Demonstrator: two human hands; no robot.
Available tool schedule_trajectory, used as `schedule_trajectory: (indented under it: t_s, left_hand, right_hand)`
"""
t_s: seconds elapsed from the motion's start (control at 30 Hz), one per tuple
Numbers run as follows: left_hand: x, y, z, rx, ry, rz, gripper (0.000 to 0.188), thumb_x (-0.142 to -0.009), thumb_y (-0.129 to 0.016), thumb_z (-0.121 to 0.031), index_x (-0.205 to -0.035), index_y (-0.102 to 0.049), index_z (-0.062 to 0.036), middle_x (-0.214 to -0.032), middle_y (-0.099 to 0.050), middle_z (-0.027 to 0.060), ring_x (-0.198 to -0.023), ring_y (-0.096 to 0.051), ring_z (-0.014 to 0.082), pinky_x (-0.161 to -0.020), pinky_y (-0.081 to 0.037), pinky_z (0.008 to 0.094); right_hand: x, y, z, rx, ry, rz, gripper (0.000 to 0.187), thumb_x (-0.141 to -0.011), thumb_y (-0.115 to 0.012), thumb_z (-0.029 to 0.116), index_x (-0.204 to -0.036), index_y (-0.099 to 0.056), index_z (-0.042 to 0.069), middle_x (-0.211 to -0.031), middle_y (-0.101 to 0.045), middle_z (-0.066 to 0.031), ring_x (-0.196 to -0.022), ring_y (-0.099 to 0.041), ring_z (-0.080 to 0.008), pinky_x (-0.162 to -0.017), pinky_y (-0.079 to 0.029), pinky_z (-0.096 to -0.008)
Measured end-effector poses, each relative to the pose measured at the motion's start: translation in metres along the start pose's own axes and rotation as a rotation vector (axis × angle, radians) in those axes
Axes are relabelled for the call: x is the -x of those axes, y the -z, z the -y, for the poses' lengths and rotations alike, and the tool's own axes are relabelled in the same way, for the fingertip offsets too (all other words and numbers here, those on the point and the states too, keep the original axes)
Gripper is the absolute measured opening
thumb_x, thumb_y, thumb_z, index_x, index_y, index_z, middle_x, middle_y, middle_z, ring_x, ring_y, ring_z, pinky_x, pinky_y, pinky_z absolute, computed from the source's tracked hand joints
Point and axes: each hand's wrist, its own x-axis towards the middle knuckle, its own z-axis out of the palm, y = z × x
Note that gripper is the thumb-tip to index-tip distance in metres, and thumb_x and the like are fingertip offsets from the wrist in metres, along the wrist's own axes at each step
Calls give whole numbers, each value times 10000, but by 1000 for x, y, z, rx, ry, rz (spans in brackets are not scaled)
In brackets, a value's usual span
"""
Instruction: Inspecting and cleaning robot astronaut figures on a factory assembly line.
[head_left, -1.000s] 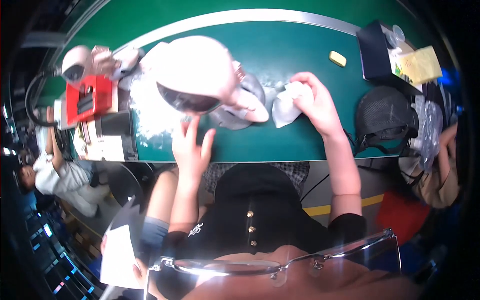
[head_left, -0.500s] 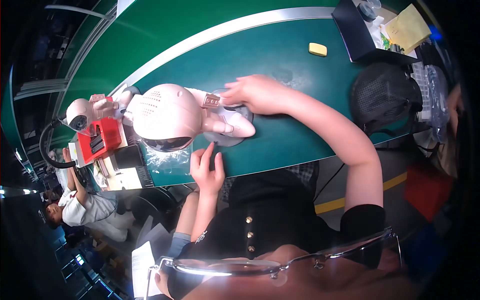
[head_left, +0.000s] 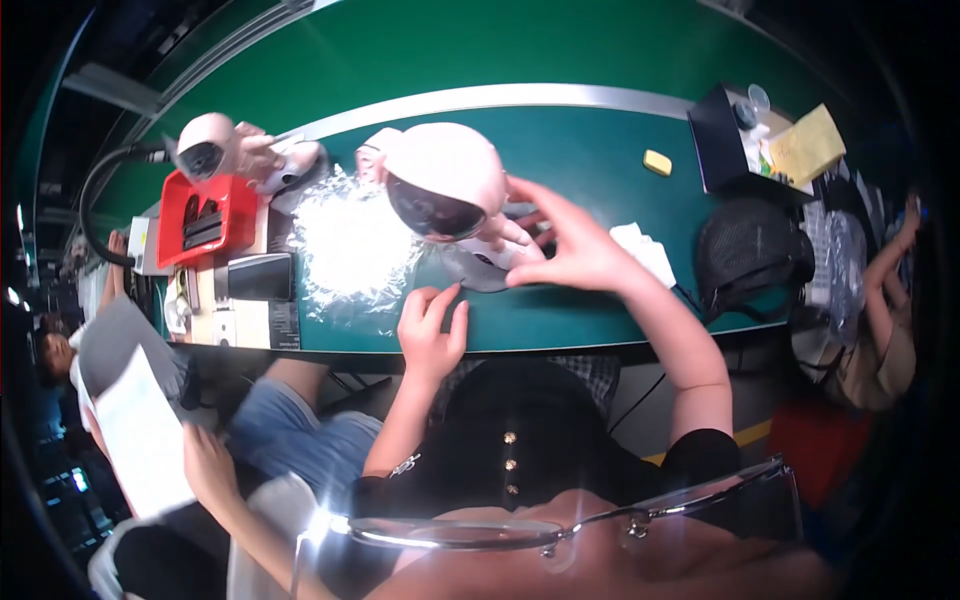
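A white astronaut figure [head_left: 445,160] with a round head and dark visor stands on a round grey base [head_left: 470,270] on the green table. My right hand [head_left: 575,240] curves around the figure's right side, fingers at its back and arm, thumb down by the base. Part of those fingers is hidden behind the figure. My left hand [head_left: 432,335] is at the table's near edge, its bent fingers apart and holding nothing. One fingertip reaches the near rim of the base. Crumpled clear plastic wrap [head_left: 355,245] lies left of the figure.
A second astronaut figure [head_left: 212,145] stands at the left behind a red tray [head_left: 235,225] of dark parts. White cloth [head_left: 642,252], a yellow block [head_left: 657,162], a black mesh cap [head_left: 755,250] and a black box [head_left: 720,140] lie right. A person's hand [head_left: 208,470] holds papers at lower left.
The astronaut figure has turned, its visor now facing nearer the front. My right hand has shifted from its far side to its right side. The view has swung left, bringing papers into sight.
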Motion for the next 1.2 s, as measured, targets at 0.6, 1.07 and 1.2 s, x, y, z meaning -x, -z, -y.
schedule_trajectory:
  t_s: [0.6, 1.07, 1.2]
  left_hand:
    - [7, 17, -8, 47, 11, -140, 205, -732, -684, -82, -928, -650, -32, -838, -553, 103, -691, -576, 253, -602, -472, 326]
    - [5, 12, -1, 68, 11, -175, 182, -729, -680, -82, -903, -649, -37, -837, -553, 101, -670, -570, 248, -573, -463, 323]
    - [9, 13, 1, 55, 36, -207, 173, -734, -679, -93, -896, -648, -41, -836, -562, 107, -679, -576, 253, -578, -467, 331]
  right_hand:
    - [-43, 20, 25, -368, 3, 114, 631, -696, -714, 119, -1251, -442, -11, -1166, -523, -84, -1085, -505, -173, -932, -405, -304]
    - [-75, 56, 45, -417, -70, 92, 589, -656, -710, 77, -1194, -475, 24, -1141, -532, -78, -1052, -545, -180, -892, -461, -314]
    - [-123, 71, 23, -335, -45, -58, 550, -666, -726, 73, -1158, -486, 21, -1076, -545, -74, -991, -558, -168, -844, -479, -307]
